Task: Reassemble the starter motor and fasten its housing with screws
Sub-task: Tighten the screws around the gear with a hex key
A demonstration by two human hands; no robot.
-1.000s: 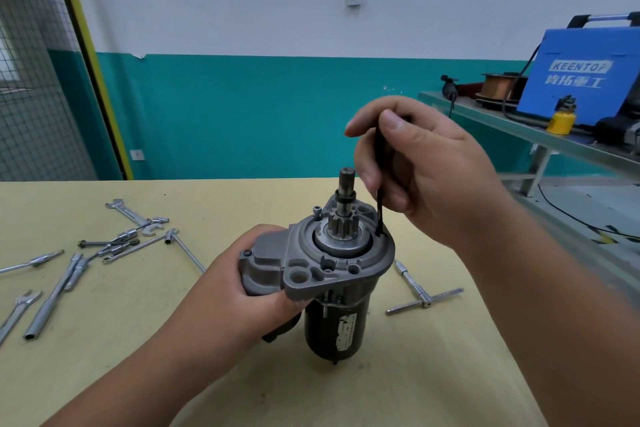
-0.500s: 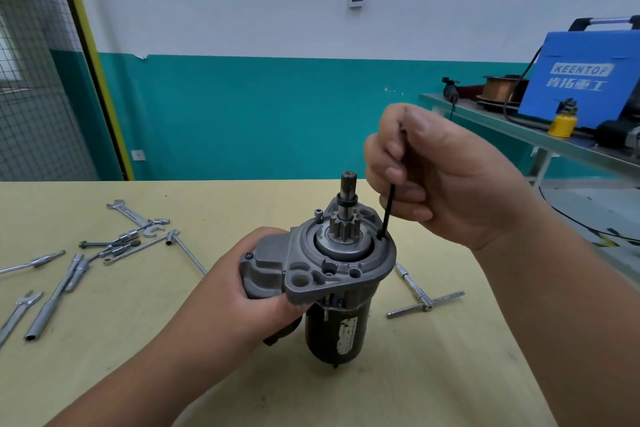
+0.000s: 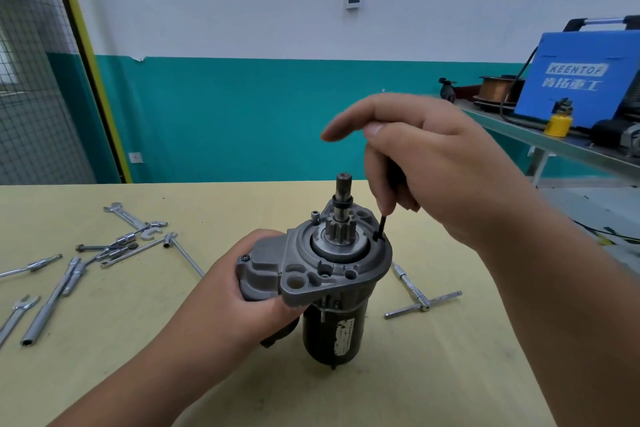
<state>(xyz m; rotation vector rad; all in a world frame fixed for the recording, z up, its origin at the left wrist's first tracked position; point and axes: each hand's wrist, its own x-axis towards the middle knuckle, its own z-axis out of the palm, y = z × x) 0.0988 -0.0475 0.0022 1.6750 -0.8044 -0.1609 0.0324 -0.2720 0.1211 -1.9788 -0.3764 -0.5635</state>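
The starter motor (image 3: 332, 329) stood upright on the desk (image 3: 138, 340), left hand (image 3: 239, 291) gripping its housing (image 3: 311, 284). The right hand (image 3: 440, 170) pinched a hex key (image 3: 381, 226) seated in a flange screw (image 3: 376, 239): fastening, I judged, with a steady twist wanted next.

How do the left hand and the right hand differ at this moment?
The left hand grips the starter motor from the side, low down; the right hand is above it, holding a black hex key. The left hand wraps round the motor; the right hand's index finger sticks out straight. Both are bare.
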